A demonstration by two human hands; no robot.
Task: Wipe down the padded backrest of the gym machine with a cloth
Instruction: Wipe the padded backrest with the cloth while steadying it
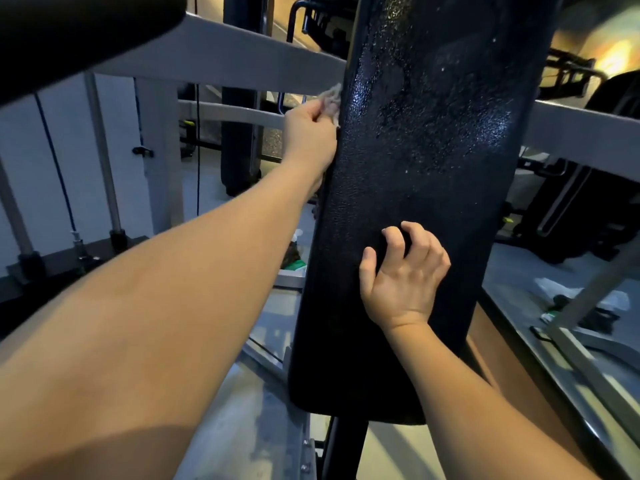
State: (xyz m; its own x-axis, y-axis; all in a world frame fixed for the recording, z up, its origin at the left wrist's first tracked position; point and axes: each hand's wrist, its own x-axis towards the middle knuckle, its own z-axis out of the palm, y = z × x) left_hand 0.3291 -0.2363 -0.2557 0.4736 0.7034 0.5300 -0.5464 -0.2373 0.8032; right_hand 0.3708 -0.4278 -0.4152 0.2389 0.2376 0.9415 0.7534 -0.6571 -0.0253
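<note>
We look at the black padded backrest (433, 168), which stands almost upright and fills the middle of the view, running from 12 o'clock down to about 6 o'clock. Its upper half glistens with fine speckles, while its lower half looks dull and even.

Our left hand (310, 133) reaches up to about 11 o'clock of the view and meets the pad's left edge. Its fingers are bunched together and clamped on a small pale cloth (330, 95). The cloth pokes out above the knuckles and touches that left edge, at 9 o'clock of the pad's upper half.

Our right hand (401, 271) lies on the front of the pad's lower half, at about 5 o'clock from the cloth and well apart from it. Its fingers (393, 233) are bent and spread, with the tips resting on the padding and the thumb held out to the side. They hold nothing.

A grey metal bar (242, 60) of the machine's frame slants behind the pad from 10 o'clock. A matching bar (581, 133) comes out on the other side at 3 o'clock. Near the pad's left edge at 8 o'clock sits a small green and white object (294, 258), too blurred to make out.
</note>
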